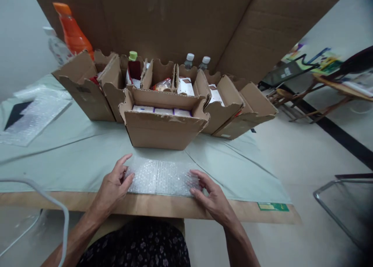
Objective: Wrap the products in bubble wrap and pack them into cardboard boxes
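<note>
Left hand [113, 183] and right hand [214, 197], each grip spread, touch bubble wrap [161, 177]; the green label [275, 207] looks illegible.

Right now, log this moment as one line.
left hand: bubble wrap, left end | right hand: right end | front cardboard box: beyond bubble wrap

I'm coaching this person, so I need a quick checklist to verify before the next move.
1. Bare left hand at the left end of the clear, rectangular bubble wrap: ok.
2. Bare right hand at its right end: ok.
3. Bubble wrap lying on the pale green cloth: ok.
4. Nearest open-topped brown cardboard box upright, apart from the wrap: ok.
5. Curved grey-white cable off the wrap: ok.
6. Wrap's underside undamaged: cannot tell.
</note>
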Available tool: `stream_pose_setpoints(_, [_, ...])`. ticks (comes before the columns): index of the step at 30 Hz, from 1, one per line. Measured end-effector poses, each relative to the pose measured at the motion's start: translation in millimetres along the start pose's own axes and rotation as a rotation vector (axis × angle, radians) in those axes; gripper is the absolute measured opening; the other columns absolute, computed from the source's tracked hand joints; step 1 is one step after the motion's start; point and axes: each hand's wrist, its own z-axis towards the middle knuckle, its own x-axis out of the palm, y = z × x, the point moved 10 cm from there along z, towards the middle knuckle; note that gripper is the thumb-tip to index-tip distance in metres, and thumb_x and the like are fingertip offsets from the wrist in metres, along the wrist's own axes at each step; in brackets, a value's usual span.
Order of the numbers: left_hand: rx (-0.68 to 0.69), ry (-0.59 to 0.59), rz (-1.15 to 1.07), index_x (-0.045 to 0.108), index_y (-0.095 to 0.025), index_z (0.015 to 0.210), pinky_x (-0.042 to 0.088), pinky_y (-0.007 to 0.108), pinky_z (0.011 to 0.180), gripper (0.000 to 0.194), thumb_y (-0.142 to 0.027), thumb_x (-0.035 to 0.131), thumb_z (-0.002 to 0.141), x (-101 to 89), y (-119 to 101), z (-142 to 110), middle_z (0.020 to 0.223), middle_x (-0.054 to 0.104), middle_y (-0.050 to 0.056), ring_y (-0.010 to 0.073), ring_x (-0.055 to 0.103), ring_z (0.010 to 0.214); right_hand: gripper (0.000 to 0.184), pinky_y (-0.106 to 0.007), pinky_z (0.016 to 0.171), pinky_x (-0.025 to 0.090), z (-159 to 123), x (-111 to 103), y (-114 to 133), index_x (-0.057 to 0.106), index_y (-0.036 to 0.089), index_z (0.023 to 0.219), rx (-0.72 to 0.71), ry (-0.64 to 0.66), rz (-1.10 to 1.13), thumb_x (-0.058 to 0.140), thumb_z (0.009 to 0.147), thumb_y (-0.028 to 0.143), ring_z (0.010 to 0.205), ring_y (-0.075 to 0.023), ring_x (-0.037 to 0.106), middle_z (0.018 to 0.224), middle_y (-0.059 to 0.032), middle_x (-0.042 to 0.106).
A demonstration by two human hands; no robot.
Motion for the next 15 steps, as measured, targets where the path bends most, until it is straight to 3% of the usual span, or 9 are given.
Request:
stream_pose_setpoints(4, [0.063,-0.025,0.014,0.065,-0.022,0.104,0.039,0.023,0.051,0.022,-0.034,0.055,0.088,-2.1,0,-4,0.062,0.052,-0.007,0.0110,0.048,0.051,0.020,-0.039,0.091,0.062,1,7,18,0.077,0.025,0.104,-0.111,0.027,-0.086,0.065,0.088,0.026,0.104,-0.0254,0.075,0.107,-0.0069,0.079])
stream_pose_setpoints(6, [0.167,-0.023,0.014,0.068,-0.023,0.088,0.044,0.024,0.053,0.016,-0.031,0.055,0.089,-9.9,-18,-7,0.068,0.064,-0.002,0.0127,0.058,0.056,0.017,-0.038,0.088,0.063,-3,0,33,0.077,0.026,0.101,-0.173,-0.016,-0.125,0.064,0.090,0.024,0.097,-0.0236,0.077,0.101,-0.0048,0.080])
stream_pose_setpoints(8, [0.320,-0.051,0.011,0.071,-0.024,0.085,0.051,0.025,0.061,0.017,-0.027,0.056,0.092,-26.3,-49,-12,0.081,0.072,0.000,0.0149,0.067,0.069,0.018,-0.038,0.089,0.064,-10,-17,61,0.075,0.028,0.105,-0.300,-0.096,-0.184,0.065,0.092,0.022,0.095,-0.0220,0.077,0.100,-0.0026,0.081])
stream_pose_setpoints(10, [0.447,-0.184,0.062,0.074,-0.027,0.092,0.055,0.027,0.073,0.016,-0.023,0.058,0.094,-53.7,-86,-14,0.090,0.075,-0.001,0.0161,0.071,0.081,0.027,-0.038,0.093,0.062,-18,-43,102,0.073,0.030,0.115,-0.467,-0.215,-0.257,0.067,0.092,0.017,0.098,-0.0212,0.077,0.104,-0.0023,0.080])
stream_pose_setpoints(12, [0.516,-0.416,0.164,0.074,-0.029,0.099,0.057,0.029,0.083,0.015,-0.022,0.062,0.094,-85.9,-122,-10,0.097,0.076,-0.002,0.0169,0.072,0.089,0.040,-0.039,0.094,0.061,-20,-72,145,0.070,0.032,0.125,-0.628,-0.365,-0.335,0.068,0.090,0.012,0.103,-0.0213,0.075,0.112,-0.0039,0.078])
stream_pose_setpoints(14, [0.576,-0.617,0.235,0.074,-0.030,0.107,0.056,0.033,0.091,0.019,-0.021,0.062,0.095,-109.8,-155,1,0.104,0.076,-0.002,0.0185,0.072,0.098,0.046,-0.040,0.098,0.059,-8,-99,181,0.069,0.032,0.130,-0.740,-0.505,-0.407,0.069,0.089,0.011,0.110,-0.0226,0.072,0.120,-0.0053,0.076])
stream_pose_setpoints(15, [0.609,-0.658,0.249,0.073,-0.030,0.113,0.055,0.035,0.095,0.023,-0.022,0.061,0.095,-115.6,-169,11,0.108,0.076,-0.002,0.0196,0.071,0.103,0.044,-0.042,0.101,0.057,5,-110,194,0.069,0.031,0.131,-0.765,-0.543,-0.434,0.069,0.090,0.014,0.115,-0.0238,0.070,0.124,-0.0055,0.075])
